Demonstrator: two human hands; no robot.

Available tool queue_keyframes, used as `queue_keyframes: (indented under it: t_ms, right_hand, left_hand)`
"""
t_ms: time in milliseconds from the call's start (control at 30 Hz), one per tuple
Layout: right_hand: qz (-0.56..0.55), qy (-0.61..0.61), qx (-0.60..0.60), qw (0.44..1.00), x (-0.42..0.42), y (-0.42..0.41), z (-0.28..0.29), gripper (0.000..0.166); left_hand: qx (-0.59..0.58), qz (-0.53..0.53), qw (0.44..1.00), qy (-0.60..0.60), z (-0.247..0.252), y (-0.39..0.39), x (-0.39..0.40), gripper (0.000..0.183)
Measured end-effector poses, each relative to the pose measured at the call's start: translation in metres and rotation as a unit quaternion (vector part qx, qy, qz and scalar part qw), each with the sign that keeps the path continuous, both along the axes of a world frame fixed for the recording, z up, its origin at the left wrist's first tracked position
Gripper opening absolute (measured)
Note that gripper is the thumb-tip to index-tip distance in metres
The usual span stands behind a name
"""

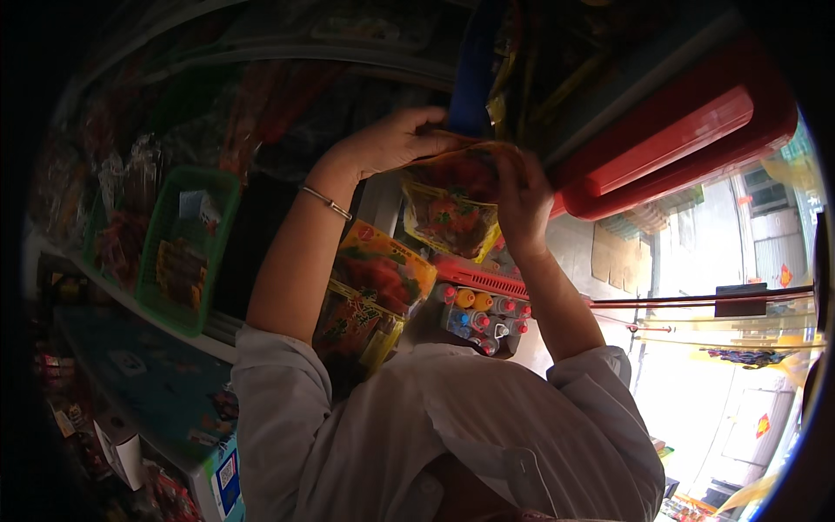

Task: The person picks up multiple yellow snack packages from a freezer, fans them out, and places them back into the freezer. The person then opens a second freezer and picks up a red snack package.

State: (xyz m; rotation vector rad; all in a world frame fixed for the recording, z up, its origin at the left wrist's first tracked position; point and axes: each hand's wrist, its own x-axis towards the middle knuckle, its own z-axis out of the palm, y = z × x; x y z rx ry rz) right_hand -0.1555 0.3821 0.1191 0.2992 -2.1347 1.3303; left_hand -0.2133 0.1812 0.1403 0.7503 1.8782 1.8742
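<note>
Near the top middle, my left hand [424, 140] pinches the top edge of a printed plastic food packet [450, 215], coloured yellow and red with a see-through lower part. My right hand [525, 196] grips the same packet at its upper right side and is slightly blurred. Just above the packet, close to my left fingers, hangs a blue strip [476, 72]; I cannot tell whether it touches the packet. A second, similar packet [372, 287] sits lower down, partly behind my left forearm, and bears writing.
Left are green plastic baskets [189, 254] with small packs on a shelf. A red plastic tub [678, 130] juts in at upper right. Below the hands is a crate of capped bottles [483, 313] beside a red slotted basket [483, 277]. A teal-topped box [143, 378] stands lower left.
</note>
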Motion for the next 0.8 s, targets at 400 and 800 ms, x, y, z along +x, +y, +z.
queue_keyframes:
  t_ms: [400,800]
  right_hand:
    - [-0.002,-0.024,0.004,1.000,-0.004,0.001,-0.004,0.012]
    - [0.019,-0.024,-0.009,0.999,-0.004,-0.001,-0.006,0.013]
  left_hand:
    - [-0.057,0.040,0.997,0.027,0.011,0.005,0.002,0.018]
    - [-0.039,0.034,0.998,0.031,-0.004,0.007,-0.006,0.021]
